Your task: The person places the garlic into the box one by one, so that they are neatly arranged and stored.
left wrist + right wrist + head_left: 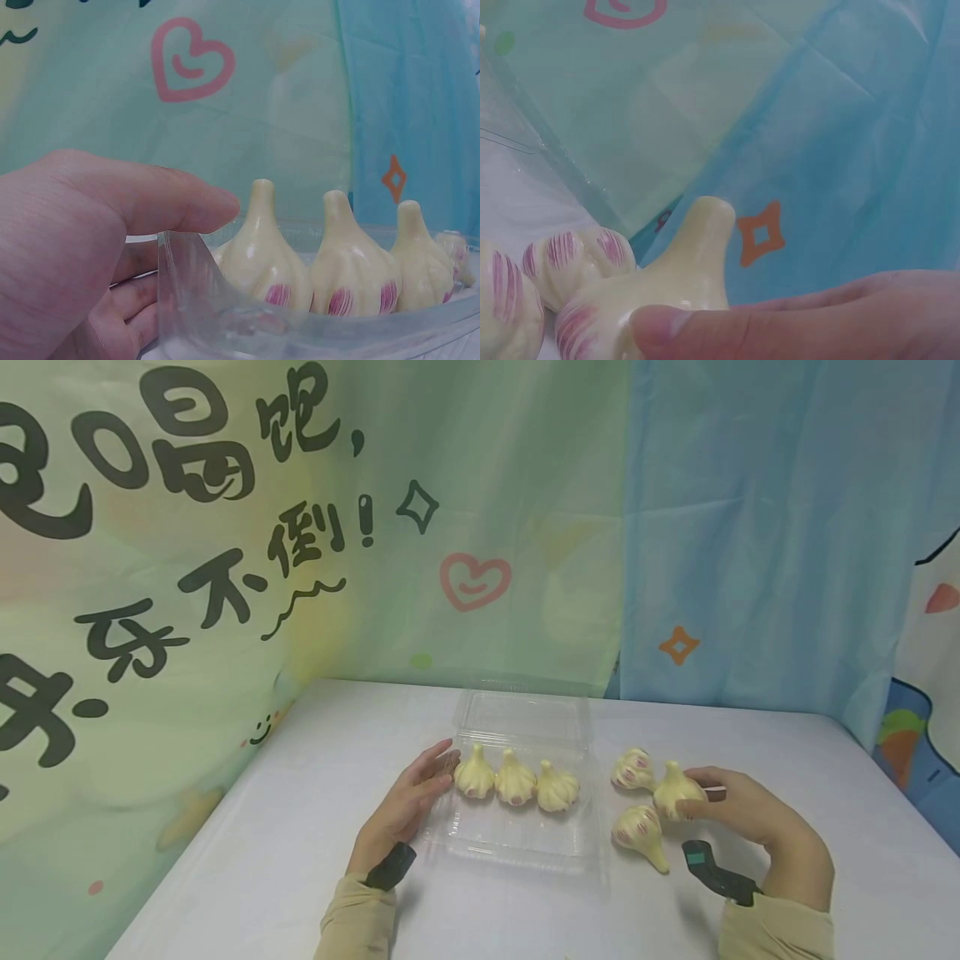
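Observation:
My right hand [738,806] pinches a garlic bulb [675,789] between thumb and fingers, its stem pointing up. Close beside that bulb lie two more, one behind [633,769] and one in front [639,832] with its stem toward me. Three upright garlic bulbs [515,778] stand in a row inside the clear plastic box [517,852]. At the box's left side, my left hand [408,797] holds the wall, the thumb over the rim and the other fingers outside, as the left wrist view shows. Purple streaks mark the pale bulbs [352,270].
The box's clear lid [523,717] is folded back toward the far edge of the white table [262,860]. Behind the table hangs a printed cloth [540,527] in green and blue. Dark straps [720,872] sit at both wrists.

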`<state>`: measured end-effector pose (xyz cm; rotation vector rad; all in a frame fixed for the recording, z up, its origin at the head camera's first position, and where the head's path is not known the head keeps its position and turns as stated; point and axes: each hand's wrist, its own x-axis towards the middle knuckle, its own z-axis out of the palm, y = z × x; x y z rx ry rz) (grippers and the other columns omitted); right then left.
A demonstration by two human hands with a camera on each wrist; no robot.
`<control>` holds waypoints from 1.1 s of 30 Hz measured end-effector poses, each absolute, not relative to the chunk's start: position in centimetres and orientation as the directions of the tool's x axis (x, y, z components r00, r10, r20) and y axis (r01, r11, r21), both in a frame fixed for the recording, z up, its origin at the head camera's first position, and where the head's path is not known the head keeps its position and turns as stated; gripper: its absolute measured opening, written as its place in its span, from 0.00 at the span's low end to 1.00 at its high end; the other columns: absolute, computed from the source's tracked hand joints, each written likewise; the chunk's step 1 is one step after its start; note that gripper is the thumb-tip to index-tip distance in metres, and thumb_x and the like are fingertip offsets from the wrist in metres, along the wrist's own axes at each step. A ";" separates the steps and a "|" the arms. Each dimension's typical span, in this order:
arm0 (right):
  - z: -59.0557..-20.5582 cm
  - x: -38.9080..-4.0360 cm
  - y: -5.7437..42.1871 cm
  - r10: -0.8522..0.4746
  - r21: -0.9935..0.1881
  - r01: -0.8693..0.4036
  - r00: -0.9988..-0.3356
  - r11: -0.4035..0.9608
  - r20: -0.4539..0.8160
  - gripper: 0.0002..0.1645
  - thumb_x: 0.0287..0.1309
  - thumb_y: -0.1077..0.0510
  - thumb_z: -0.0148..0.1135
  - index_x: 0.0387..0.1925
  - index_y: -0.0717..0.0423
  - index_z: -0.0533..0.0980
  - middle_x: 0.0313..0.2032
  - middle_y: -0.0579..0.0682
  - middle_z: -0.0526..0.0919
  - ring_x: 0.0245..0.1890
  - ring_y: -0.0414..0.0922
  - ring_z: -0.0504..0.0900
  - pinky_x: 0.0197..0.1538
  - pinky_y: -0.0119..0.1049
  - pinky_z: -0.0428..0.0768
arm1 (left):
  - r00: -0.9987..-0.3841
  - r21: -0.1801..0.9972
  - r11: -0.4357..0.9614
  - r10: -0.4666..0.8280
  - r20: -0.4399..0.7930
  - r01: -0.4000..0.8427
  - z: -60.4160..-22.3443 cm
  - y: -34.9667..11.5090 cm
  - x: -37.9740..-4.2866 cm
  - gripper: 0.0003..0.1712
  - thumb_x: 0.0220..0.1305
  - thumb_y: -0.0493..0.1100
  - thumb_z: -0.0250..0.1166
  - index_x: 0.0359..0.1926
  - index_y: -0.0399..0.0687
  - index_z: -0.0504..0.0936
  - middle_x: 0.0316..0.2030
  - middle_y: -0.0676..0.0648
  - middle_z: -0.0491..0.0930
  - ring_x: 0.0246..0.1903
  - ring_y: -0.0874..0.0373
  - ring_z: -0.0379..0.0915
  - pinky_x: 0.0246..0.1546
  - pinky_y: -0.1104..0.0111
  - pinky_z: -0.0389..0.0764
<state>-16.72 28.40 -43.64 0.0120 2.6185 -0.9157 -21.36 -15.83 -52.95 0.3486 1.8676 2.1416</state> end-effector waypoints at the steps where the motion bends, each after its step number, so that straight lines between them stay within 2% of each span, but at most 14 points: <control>1: -43.6 -16.7 28.4 -0.112 -0.602 0.125 -0.934 0.788 -0.340 0.50 0.55 0.37 0.62 0.66 0.67 0.59 0.63 0.72 0.63 0.60 0.68 0.67 0.50 0.63 0.74 | -0.933 0.991 -0.125 0.361 0.000 -0.049 -52.9 -15.8 -21.4 0.36 0.66 0.34 0.54 0.73 0.48 0.53 0.71 0.41 0.56 0.72 0.50 0.51 0.72 0.54 0.49; 17: -42.6 -17.0 28.0 -0.094 -0.604 0.142 -0.935 0.784 -0.341 0.53 0.57 0.35 0.58 0.67 0.69 0.54 0.65 0.72 0.60 0.62 0.70 0.63 0.52 0.67 0.70 | -0.935 0.988 -0.143 0.355 0.001 -0.053 -52.6 -15.7 -21.7 0.35 0.66 0.34 0.55 0.72 0.48 0.54 0.71 0.41 0.56 0.72 0.51 0.52 0.72 0.56 0.51; 23: -42.4 -16.9 27.9 -0.105 -0.617 0.131 -0.938 0.776 -0.331 0.54 0.57 0.34 0.57 0.67 0.71 0.52 0.65 0.73 0.60 0.62 0.70 0.63 0.53 0.66 0.70 | -0.926 0.990 -0.133 0.377 0.008 -0.046 -52.6 -15.8 -21.5 0.35 0.67 0.34 0.54 0.73 0.47 0.52 0.72 0.40 0.54 0.72 0.50 0.50 0.73 0.55 0.49; 33: -42.0 -16.3 26.8 -0.128 -0.633 0.097 -0.945 0.768 -0.300 0.53 0.56 0.35 0.59 0.66 0.72 0.55 0.64 0.72 0.63 0.62 0.68 0.66 0.54 0.62 0.72 | -0.928 0.992 -0.109 0.372 -0.012 -0.057 -52.5 -15.9 -21.1 0.36 0.67 0.35 0.54 0.73 0.48 0.52 0.72 0.41 0.54 0.72 0.50 0.50 0.72 0.55 0.50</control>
